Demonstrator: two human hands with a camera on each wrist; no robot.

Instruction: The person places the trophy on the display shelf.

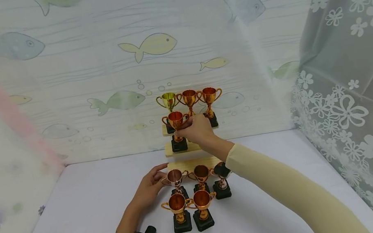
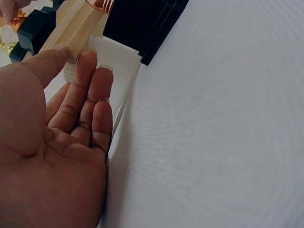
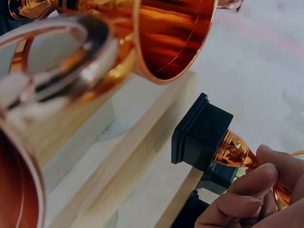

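Note:
My right hand (image 1: 196,131) pinches the stem of an orange-gold trophy cup (image 1: 175,119) between thumb and fingers. The cup stands upright at the left of the middle step; whether its black base (image 3: 202,133) touches the wood cannot be told. My left hand (image 1: 152,187) touches the left end of the lowest step of the wooden stand (image 1: 195,164). In the left wrist view, the left thumb (image 2: 57,54) lies against the wood, and its fingers, loosely extended, rest by the stand's white side (image 2: 121,59).
On the top step stand a yellow-gold cup (image 1: 169,100) and two orange ones (image 1: 189,97). Before the stand are a pinkish cup (image 1: 175,177), a bronze cup (image 1: 201,173), a silvery cup (image 1: 222,189) partly hidden, and two orange cups (image 1: 177,203) nearer me.

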